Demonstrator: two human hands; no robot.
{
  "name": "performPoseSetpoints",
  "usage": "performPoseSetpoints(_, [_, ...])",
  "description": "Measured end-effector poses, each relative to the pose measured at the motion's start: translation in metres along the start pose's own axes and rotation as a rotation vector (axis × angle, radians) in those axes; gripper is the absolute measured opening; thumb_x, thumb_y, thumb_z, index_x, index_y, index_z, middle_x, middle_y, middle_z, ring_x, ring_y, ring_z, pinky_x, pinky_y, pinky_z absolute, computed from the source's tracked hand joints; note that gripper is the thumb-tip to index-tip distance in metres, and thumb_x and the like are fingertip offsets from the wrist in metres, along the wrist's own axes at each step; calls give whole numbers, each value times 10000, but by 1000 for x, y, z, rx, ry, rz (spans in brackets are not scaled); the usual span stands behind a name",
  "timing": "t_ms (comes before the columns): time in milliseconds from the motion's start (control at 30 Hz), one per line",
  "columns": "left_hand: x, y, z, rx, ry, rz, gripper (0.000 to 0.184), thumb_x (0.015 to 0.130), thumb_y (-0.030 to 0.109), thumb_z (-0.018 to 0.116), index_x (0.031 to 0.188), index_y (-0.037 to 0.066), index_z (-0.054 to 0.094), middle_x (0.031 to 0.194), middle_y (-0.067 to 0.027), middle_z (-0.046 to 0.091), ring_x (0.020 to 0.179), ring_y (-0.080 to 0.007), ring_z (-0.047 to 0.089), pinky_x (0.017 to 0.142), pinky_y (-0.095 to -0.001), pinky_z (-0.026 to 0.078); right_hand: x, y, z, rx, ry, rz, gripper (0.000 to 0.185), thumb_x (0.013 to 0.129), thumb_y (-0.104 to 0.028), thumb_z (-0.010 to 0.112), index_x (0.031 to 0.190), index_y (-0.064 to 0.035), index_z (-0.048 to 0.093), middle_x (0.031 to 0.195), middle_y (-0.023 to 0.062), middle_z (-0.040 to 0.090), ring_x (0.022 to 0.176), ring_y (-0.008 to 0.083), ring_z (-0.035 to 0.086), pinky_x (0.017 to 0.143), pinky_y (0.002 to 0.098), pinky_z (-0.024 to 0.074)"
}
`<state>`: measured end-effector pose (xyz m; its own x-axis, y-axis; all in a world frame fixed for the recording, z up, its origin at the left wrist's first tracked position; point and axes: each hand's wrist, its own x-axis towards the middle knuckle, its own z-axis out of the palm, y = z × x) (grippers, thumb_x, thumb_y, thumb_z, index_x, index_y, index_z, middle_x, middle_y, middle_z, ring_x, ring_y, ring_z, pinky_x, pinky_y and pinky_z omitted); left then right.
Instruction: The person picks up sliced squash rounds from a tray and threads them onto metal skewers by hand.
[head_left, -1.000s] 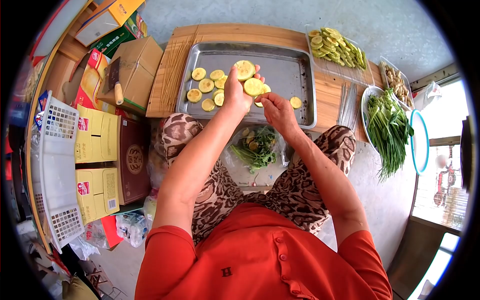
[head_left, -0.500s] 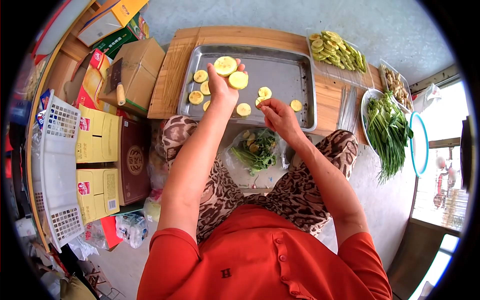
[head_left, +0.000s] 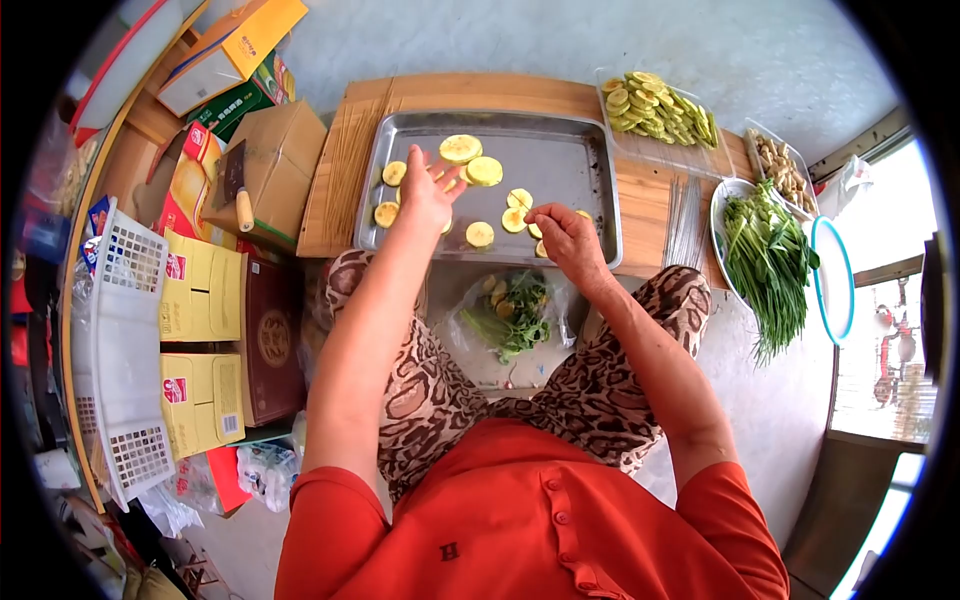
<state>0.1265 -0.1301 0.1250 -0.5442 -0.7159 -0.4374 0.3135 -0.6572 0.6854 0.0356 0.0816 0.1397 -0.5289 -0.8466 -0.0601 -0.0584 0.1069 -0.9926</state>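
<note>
Over the metal tray (head_left: 545,150), my left hand (head_left: 430,190) has its fingers spread. Two larger yellow-green squash slices (head_left: 461,149) lie just beyond its fingertips; whether they touch the fingers is unclear. My right hand (head_left: 565,235) pinches a thin stick beside a pair of small slices (head_left: 513,219) at the tray's near side. The stick's far end is too fine to follow. Another slice (head_left: 479,234) rests between my hands near the front rim. More slices (head_left: 394,173) sit at the tray's left, some partly hidden by my left hand.
Thin sticks (head_left: 345,165) lie left of the tray, metal skewers (head_left: 684,220) right of it. Farther right are a container of slices (head_left: 660,110), a tray of pale pieces (head_left: 780,165) and greens (head_left: 765,260). Boxes (head_left: 275,160) and a cleaver (head_left: 238,185) stand left. Bagged greens (head_left: 510,315) are below.
My left hand has moved left and opened, and the two larger slices have left its palm. My right hand has shifted slightly right. The whole view has tilted a little.
</note>
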Motion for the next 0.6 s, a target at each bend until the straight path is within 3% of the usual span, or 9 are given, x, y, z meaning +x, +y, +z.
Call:
performPoseSetpoints(100, [2, 27, -7, 60, -99, 103, 635, 911, 381, 506, 1398, 61, 257, 1382, -163, 374, 1222, -314, 415, 993, -477, 367, -3, -6, -4, 71, 24, 34, 168, 944, -136, 488, 950, -27, 615, 597, -82, 376, 511, 18, 321, 449, 191, 253])
performPoseSetpoints(233, [4, 52, -23, 145, -258, 133, 463, 923, 338, 463, 1307, 84, 419, 1329, -131, 467, 1134, -288, 518, 973, -432, 409, -1, -4, -12, -12, 122, 24, 164, 920, -148, 518, 918, -21, 622, 608, -62, 431, 538, 27, 370, 461, 204, 292])
performPoseSetpoints(367, [2, 48, -37, 63, -95, -44, 442, 945, 350, 415, 1283, 66, 445, 1227, -111, 533, 1108, -248, 526, 955, -376, 425, 6, 3, -29, 177, 164, 24, 169, 911, -135, 512, 911, -4, 619, 567, -61, 413, 484, 26, 348, 421, 214, 270])
performPoseSetpoints(500, [-7, 50, -26, 86, -192, 50, 431, 945, 336, 422, 1275, 59, 455, 1186, -104, 544, 1075, -235, 533, 941, -365, 429, 13, -12, -66, 339, 185, 30, 168, 926, -140, 505, 906, -10, 609, 539, -74, 369, 443, 35, 329, 402, 206, 254])
performPoseSetpoints(600, [-15, 47, -20, 139, -247, 19, 409, 931, 288, 461, 1257, 42, 472, 1125, -99, 554, 1015, -211, 545, 919, -349, 435, 20, -28, -100, 317, 272, -53, 222, 947, -164, 481, 940, 23, 600, 513, -32, 394, 415, 70, 343, 382, 218, 274])
